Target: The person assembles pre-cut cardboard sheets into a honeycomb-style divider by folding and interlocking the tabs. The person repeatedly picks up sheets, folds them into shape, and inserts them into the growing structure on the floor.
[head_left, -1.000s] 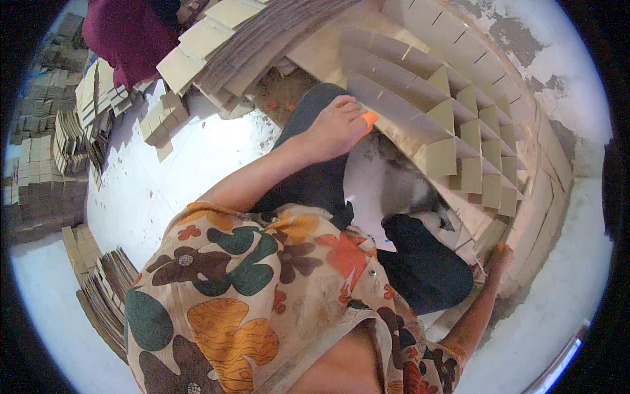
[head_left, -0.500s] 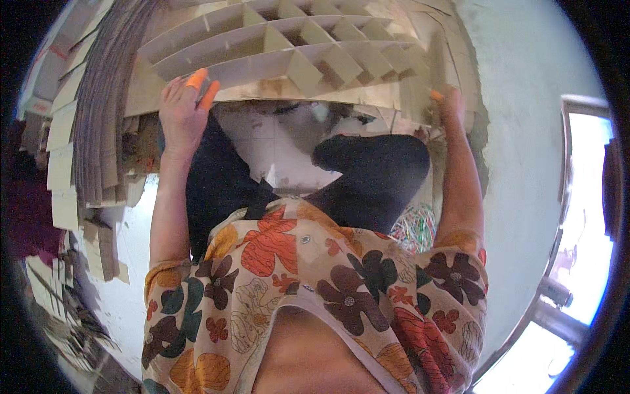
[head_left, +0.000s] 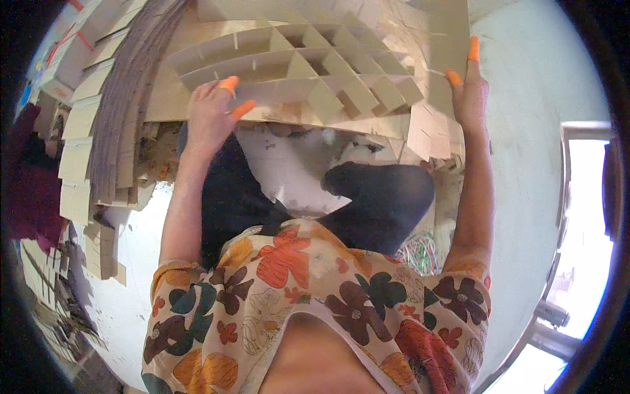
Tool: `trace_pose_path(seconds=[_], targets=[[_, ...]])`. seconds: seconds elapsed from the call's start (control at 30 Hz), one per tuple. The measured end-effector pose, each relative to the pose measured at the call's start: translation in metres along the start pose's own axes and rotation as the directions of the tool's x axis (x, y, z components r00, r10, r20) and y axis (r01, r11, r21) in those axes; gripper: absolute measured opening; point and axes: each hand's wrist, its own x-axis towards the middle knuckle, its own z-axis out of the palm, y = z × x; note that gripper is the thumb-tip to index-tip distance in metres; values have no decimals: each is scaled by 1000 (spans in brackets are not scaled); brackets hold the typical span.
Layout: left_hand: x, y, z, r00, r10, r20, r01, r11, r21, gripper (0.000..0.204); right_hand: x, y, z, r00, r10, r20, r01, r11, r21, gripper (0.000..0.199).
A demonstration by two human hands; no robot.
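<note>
A grid of interlocking cardboard dividers (head_left: 326, 97) stands on edge on a wooden board (head_left: 164, 111) before me. My left hand (head_left: 209, 118) pinches the left end of its nearest long strip between thumb and forefinger. Both of those fingers wear orange finger cots. On the right, my right hand (head_left: 471, 98) grips the edge of a tall cardboard sheet (head_left: 441, 56). Its orange-capped thumb lies on the sheet's face, and the forefinger stretches along the edge. The other fingers of that hand are hidden. The sheet stands beside the grid's right end; I cannot tell whether they touch.
Left of the board is a tall stack of slotted cardboard strips (head_left: 125, 105). A wall (head_left: 525, 131) rises close on my right. My dark-trousered knees (head_left: 380, 194) are under the board's near edge. Tangled coloured straps (head_left: 419, 253) lie low on the right.
My left hand and the divider grid have shifted right. My right hand has moved up and outward, and the sheet at it, blurred before, now shows plainly. The whole view has shifted slightly.
</note>
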Motion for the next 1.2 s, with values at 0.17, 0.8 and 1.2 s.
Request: trace_pose_path(seconds=[0.17, 0.8, 1.2], targets=[[3, -18, 20, 991, -9, 134, 12, 1000, -27, 21, 19, -76, 48, 925, -377, -38, 371, 878, 304, 75], [2, -15, 40, 976, -121, 182, 146, 981, -131, 14, 19, -162, 128, 866, -420, 273, 233, 821, 522, 69], [8, -9, 41, 965, -152, 213, 172, 982, -78, 13, 18, -167, 121, 844, -414, 341, 163, 804, 572, 67]])
